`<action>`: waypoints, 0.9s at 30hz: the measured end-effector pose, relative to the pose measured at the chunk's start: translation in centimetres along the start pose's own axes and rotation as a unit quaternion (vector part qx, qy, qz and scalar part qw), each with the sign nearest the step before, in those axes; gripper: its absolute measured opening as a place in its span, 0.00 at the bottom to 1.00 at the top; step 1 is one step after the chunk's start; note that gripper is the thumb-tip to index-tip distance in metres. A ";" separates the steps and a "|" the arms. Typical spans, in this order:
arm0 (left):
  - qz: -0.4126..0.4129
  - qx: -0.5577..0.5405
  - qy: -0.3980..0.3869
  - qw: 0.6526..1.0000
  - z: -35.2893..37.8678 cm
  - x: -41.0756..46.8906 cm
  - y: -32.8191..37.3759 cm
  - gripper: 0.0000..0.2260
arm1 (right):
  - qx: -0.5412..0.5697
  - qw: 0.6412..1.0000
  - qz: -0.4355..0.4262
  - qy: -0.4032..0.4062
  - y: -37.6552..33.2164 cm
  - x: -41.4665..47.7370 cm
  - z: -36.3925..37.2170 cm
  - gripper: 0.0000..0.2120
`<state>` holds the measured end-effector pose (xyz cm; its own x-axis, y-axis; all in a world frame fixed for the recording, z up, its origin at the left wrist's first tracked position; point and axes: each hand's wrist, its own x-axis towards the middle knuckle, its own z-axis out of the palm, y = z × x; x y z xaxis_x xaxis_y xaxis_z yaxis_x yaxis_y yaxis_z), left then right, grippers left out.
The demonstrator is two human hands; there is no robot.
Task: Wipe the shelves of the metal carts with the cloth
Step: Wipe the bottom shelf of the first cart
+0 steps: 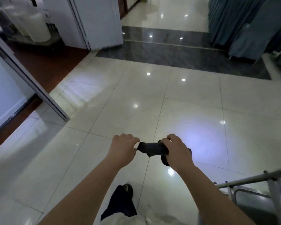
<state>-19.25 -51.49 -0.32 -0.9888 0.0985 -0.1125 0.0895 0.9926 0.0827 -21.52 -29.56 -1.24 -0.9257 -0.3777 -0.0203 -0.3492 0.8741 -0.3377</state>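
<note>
A dark bunched cloth (150, 148) is held out in front of me over the glossy tiled floor. My right hand (175, 150) grips its right part, with fingers curled round it. My left hand (124, 147) hovers just left of the cloth's free end, fingers loosely bent; its fingertips are close to the cloth but I cannot tell whether they touch. Part of a metal cart (256, 190), its rail and frame, shows at the lower right, below and to the right of my right forearm.
Teal fabric-covered racks (250, 25) stand at the upper right. An open white door (102, 21) and a grey door frame (31, 82) are on the left, with a dark red floor behind. My leg and dark shoe (122, 202) are below my arms.
</note>
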 end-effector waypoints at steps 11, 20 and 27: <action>0.210 -0.045 -0.017 0.977 -4.1 30.2 4.1 0.16 | -0.033 0.973 0.220 0.059 11.2 13.8 -4.5 0.20; 0.310 -0.063 -0.048 0.948 -6.0 49.6 20.6 0.14 | -0.107 0.961 0.251 0.039 28.3 21.8 -10.4 0.24; 0.363 -0.045 -0.073 0.928 -7.6 61.6 31.6 0.14 | -0.015 0.935 0.350 0.058 40.3 25.7 -16.0 0.17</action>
<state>-78.21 -14.56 2.92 -0.6451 0.7534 -0.1279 0.7077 0.6521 0.2717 -61.69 0.88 -0.36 -0.9377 0.3250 -0.1231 0.3463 0.9035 -0.2525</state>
